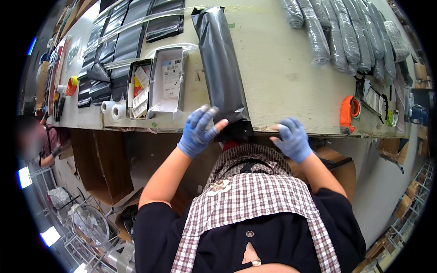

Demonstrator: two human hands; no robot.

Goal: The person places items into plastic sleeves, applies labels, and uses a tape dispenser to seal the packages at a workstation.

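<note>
A long black plastic mailing bag (223, 68) lies on the table, bulging with something inside. Its near end, with a flat flap, reaches the table's front edge. My left hand (199, 131), in a blue glove with bare fingertips, is beside that near end on its left. Its fingers are stretched and apart, and I cannot tell whether they touch the plastic. To the right of the bag, my right hand (292, 140) hovers by the front edge, gloved the same way. Its thumb and fingers are apart with nothing between them.
Flat black bags (132, 32) lie at the far left. Nearer stand an open box (180, 102) with a label sheet, a box of labels (141, 98) and white rolls (118, 111). Plastic-wrapped grey rolls (348, 34) fill the far right, above an orange tape dispenser (347, 116). Another person (50, 139) is at left.
</note>
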